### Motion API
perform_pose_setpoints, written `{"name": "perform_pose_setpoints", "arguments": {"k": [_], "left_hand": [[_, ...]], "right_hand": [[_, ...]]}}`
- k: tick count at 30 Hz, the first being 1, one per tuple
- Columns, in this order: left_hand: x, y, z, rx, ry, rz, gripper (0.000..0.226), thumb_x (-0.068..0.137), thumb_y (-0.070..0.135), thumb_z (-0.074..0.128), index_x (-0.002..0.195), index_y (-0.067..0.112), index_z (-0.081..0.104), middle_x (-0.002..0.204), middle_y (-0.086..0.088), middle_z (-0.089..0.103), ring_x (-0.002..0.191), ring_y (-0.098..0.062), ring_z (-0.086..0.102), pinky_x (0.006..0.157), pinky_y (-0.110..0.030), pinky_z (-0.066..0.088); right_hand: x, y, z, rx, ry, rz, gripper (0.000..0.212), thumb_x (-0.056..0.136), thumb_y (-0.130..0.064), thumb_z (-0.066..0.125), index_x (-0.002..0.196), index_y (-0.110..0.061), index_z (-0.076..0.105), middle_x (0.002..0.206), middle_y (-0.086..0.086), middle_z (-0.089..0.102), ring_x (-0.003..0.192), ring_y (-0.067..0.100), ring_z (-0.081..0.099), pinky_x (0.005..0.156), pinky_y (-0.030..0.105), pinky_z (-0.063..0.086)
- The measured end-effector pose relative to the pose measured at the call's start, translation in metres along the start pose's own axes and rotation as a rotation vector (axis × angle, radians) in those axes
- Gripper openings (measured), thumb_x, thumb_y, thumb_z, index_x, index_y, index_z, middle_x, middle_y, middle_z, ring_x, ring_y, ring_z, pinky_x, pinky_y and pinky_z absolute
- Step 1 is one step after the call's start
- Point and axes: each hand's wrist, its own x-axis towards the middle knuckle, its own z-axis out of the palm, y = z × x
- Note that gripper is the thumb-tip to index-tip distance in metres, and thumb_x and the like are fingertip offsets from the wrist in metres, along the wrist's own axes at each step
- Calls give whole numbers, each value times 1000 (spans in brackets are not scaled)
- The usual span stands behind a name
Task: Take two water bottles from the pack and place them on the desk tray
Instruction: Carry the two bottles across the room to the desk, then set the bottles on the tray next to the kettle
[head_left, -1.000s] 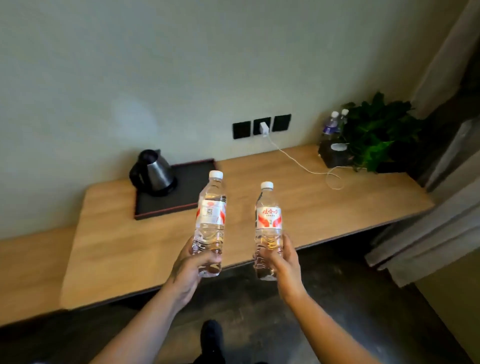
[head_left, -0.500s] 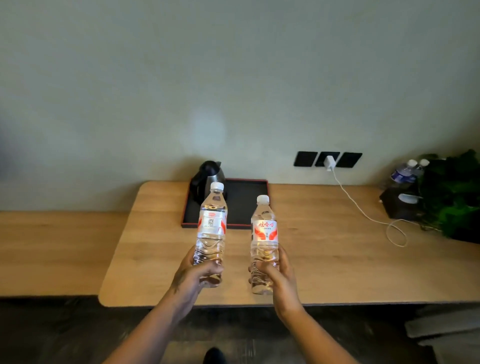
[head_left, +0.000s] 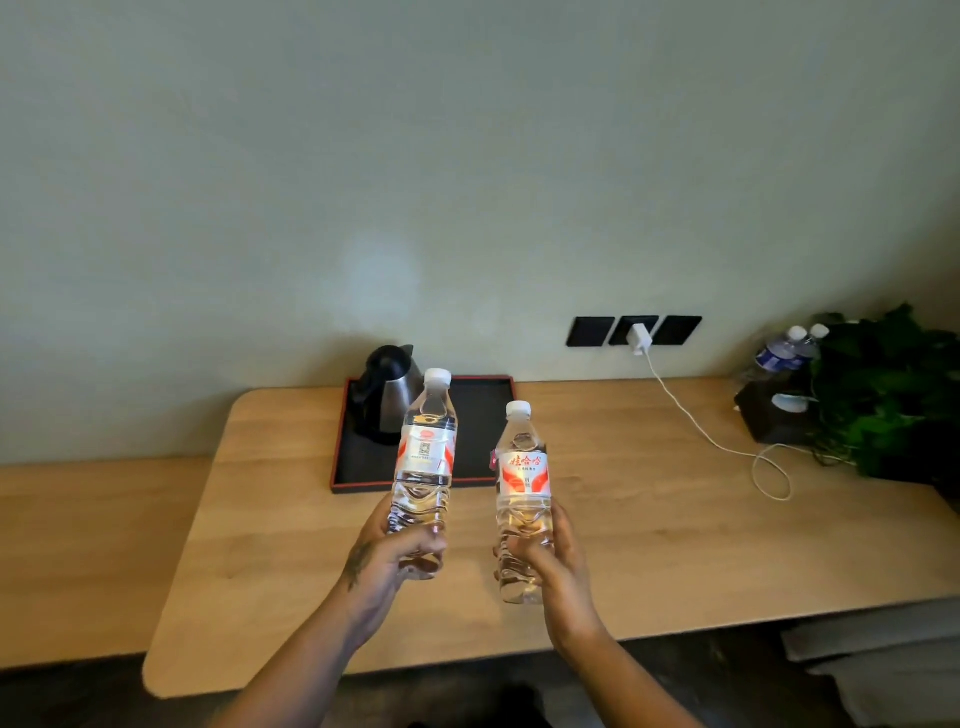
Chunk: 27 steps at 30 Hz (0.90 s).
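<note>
My left hand grips the lower part of a clear water bottle with a white cap and a red-and-white label, held upright above the wooden desk. My right hand holds a second, similar water bottle upright, a little lower and to the right. Both bottles hang in the air just in front of the black desk tray with its red rim, which lies against the wall. The left bottle partly hides the tray's middle. The pack is out of view.
A steel kettle stands on the tray's left half. A white charger is plugged into black wall sockets, and its cable loops over the desk. At the far right are a dark box, two other bottles and a green plant.
I have come closer to the desk and turned to face it squarely. Both bottles moved forward and up toward the tray, still held in my hands.
</note>
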Motion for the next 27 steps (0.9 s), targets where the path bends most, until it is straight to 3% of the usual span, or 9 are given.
{"name": "perform_pose_setpoints", "arguments": {"k": [4,7,10,13,18,22,27], "left_hand": [[22,4,12,-2,9,-7,74,49,29,88,119,17,71,92,-10,77,79,-30,71,62,-36,58],[42,8,24,-7,20,-16,82,47,29,88,126,15,69,92,-11,77,81,-30,71,67,-39,56],[61,14,36,-17,30,-22,88,46,28,88,130,11,66,93,-11,77,83,-31,70,73,-41,55],[82,20,47,-61,58,-27,95,44,25,88,135,7,64,102,-16,74,93,-35,66,83,-48,52],[113,23,62,-80,103,-26,102,47,24,89,142,2,58,109,-19,68,97,-36,63,85,-47,51],[132,25,68,-95,145,-32,99,50,26,90,140,2,58,105,-15,68,96,-32,62,79,-41,50],[154,23,59,-57,165,-73,78,67,23,90,133,-5,59,93,-7,67,82,-24,60,70,-37,48]], "right_hand": [[23,-7,-7,2,-12,1,79,58,-38,84,134,-32,61,116,-2,80,104,21,77,85,37,64],[50,-12,-16,2,-15,5,80,61,-32,84,138,-28,60,120,13,76,106,35,74,88,52,61],[79,-12,-29,11,-45,8,75,73,-17,80,144,-23,57,124,28,71,106,47,70,85,57,58],[108,-15,-40,0,-67,31,81,70,-24,85,145,-28,56,126,25,71,116,55,66,93,64,57],[150,-26,-47,-4,-119,77,69,70,-35,90,133,-40,63,123,10,77,119,48,69,102,70,54],[177,-34,-47,-38,-156,84,68,77,-28,83,141,-25,59,126,20,74,119,52,68,101,70,55],[200,-31,-44,-101,-190,78,72,80,-28,80,147,-22,56,128,12,76,118,40,72,102,67,57]]}}
